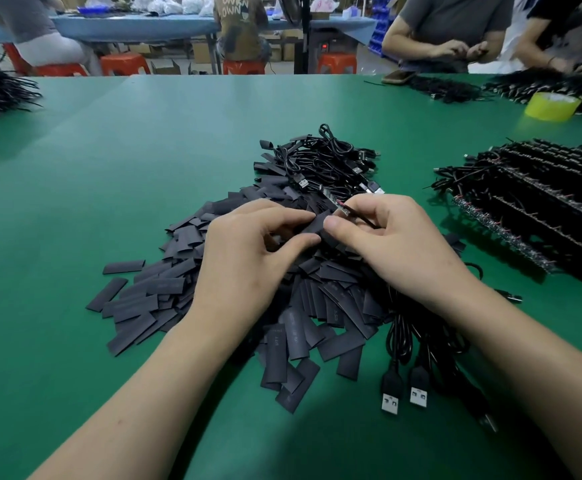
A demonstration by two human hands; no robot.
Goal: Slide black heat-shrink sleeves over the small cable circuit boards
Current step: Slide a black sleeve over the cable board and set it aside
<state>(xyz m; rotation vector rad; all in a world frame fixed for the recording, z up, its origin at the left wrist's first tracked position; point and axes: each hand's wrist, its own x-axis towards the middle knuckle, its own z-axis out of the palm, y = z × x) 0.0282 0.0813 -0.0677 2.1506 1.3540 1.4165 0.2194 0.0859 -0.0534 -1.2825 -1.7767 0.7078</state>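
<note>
Green tabletop holds one sleeve pile and two USB plugs at lower centre. Left hand pinches one sleeve between thumb and forefinger; right hand pinches one circuit board just above it.

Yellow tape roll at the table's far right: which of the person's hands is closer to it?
Right. The right hand, pinching a cable, is nearer the camera and left of the tape roll; the left hand, pinching a sleeve, lies even farther left.
</note>
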